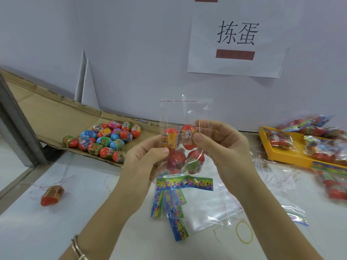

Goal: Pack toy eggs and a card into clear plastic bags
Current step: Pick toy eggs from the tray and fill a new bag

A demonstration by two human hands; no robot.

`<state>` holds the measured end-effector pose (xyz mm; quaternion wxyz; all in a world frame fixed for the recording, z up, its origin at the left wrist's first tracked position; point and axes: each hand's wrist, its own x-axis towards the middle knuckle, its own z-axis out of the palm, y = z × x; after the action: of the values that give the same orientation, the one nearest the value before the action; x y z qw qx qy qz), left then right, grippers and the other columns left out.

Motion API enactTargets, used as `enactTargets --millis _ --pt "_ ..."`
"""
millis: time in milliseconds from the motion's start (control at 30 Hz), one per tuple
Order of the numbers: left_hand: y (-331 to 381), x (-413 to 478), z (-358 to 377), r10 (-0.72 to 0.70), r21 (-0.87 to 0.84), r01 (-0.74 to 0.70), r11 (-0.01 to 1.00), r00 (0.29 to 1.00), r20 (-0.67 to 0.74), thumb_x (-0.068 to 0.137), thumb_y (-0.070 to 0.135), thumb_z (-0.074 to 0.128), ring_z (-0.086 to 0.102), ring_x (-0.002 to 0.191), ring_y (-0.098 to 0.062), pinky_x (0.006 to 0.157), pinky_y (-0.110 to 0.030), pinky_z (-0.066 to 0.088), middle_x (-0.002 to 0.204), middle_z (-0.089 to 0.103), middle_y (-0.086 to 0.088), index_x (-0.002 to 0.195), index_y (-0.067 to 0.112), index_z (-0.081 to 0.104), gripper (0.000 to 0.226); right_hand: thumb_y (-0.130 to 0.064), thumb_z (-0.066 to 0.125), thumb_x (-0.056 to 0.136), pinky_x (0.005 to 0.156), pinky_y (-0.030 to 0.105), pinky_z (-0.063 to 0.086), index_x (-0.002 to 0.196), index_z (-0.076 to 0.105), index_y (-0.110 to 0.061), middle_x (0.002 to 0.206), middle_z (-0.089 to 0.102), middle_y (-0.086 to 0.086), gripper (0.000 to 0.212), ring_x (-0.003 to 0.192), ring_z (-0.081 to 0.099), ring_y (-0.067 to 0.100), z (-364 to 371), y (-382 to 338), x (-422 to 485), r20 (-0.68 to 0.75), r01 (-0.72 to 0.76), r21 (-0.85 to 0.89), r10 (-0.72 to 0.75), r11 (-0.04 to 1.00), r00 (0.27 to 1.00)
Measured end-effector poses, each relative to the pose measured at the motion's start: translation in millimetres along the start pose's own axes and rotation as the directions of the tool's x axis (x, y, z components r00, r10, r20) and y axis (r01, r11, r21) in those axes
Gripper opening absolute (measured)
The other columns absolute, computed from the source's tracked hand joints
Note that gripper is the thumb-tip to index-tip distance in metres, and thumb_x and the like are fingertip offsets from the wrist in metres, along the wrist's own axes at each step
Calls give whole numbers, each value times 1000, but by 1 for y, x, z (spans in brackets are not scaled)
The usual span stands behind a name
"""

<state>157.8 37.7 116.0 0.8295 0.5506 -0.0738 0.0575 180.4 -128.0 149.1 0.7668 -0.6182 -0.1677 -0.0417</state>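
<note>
I hold a clear plastic bag (180, 113) upright above the table, its mouth pointing up. Several red toy eggs (187, 136) sit inside it, stacked in two rows. My left hand (144, 158) grips the bag's left side around an egg with an orange label (169, 139). My right hand (223, 141) pinches the bag's right side at the upper right egg. Colourful cards (185, 182) lie on the table just below the bag.
A pile of loose toy eggs (105, 140) lies on flattened cardboard (56, 117) at the left. One red egg (52, 195) lies alone near the left front. A yellow tray (287, 156) with filled bags stands right. Empty clear bags (210, 209) and a yellow rubber band (244, 231) lie near me.
</note>
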Motion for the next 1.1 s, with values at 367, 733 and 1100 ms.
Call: enactTargets --millis 367,733,1100 --pt "-1 -2 4 51 81 -52 995 998 21 61 30 74 74 76 -16 62 -21 57 89 77 -5 88 29 80 27 -17 75 60 60 26 58 100 68 -16 88 74 3 41 72 70 17 -4 -5 1 70 -11 -48 14 999 997" --pt "-3 -6 12 154 14 -154 988 976 -156 62 40 73 74 83 -18 65 -28 60 92 77 -3 97 30 78 36 -23 81 64 59 23 54 91 71 -23 86 74 1 29 70 69 16 0 -3 0 75 12 -122 -3 992 997" --pt "0 -6 12 226 -79 -251 965 944 -242 71 30 67 69 67 -6 54 -16 52 84 76 0 91 21 79 25 -29 69 70 51 20 51 75 68 -15 70 72 0 15 59 64 8 5 0 -2 -54 29 -54 -32 998 998"
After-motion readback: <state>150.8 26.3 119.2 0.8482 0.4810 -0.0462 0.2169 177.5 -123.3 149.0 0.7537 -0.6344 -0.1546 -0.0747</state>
